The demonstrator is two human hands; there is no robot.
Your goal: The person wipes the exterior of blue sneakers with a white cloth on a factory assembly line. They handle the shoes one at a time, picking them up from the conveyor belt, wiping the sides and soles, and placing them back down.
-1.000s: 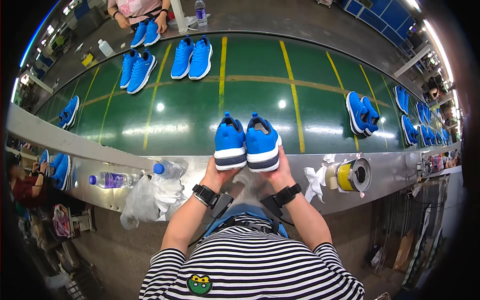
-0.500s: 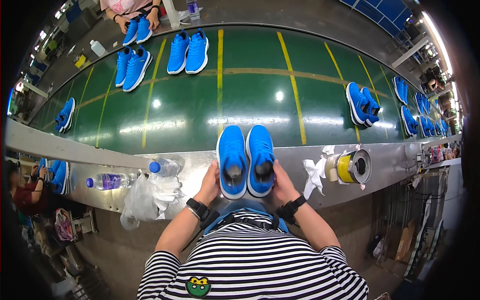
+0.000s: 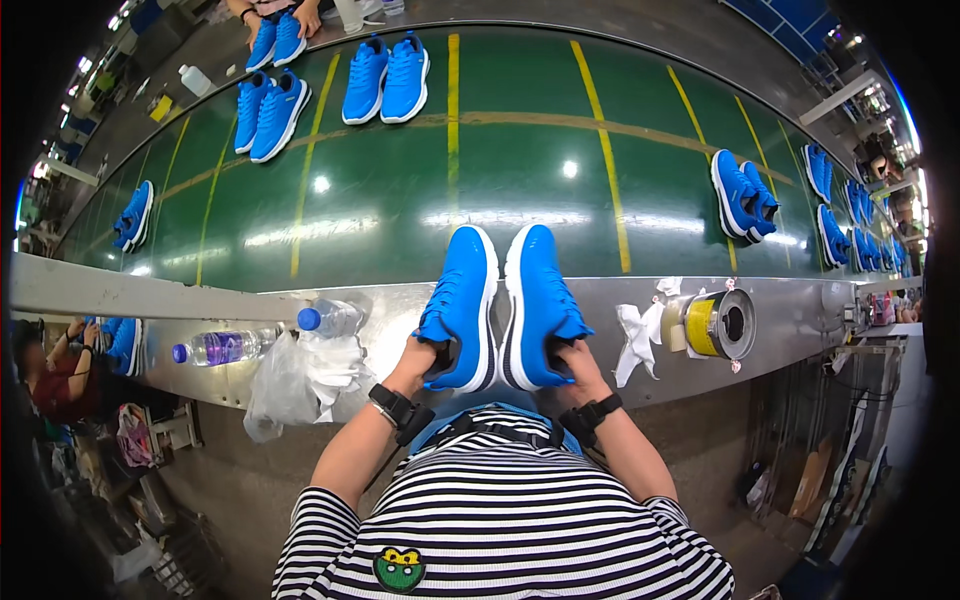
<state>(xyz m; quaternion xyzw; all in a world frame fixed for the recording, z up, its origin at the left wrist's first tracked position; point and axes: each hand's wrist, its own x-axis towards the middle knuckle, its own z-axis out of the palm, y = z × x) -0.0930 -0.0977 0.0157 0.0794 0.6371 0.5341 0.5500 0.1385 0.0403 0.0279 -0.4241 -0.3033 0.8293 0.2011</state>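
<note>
Two blue sneakers with white soles are in front of me, toes pointing away, heels near my waist. The left sneaker is tipped with its opening toward my left hand, which grips it at the collar. On the other side, my right hand grips the right sneaker at its collar. The inner sole edges face each other, close together at the heels. Both hands are closed, and their fingertips are partly hidden by the shoes.
A green conveyor belt with yellow lines carries several pairs of blue sneakers. Along the metal ledge lie water bottles, white cloths, a plastic bag and a yellow-labelled tin. A co-worker's hands hold sneakers at the far side.
Both sneakers have rolled outward, turning their openings to the sides and their soles toward each other. My hands have moved from the shoes' outer sides to the collars.
</note>
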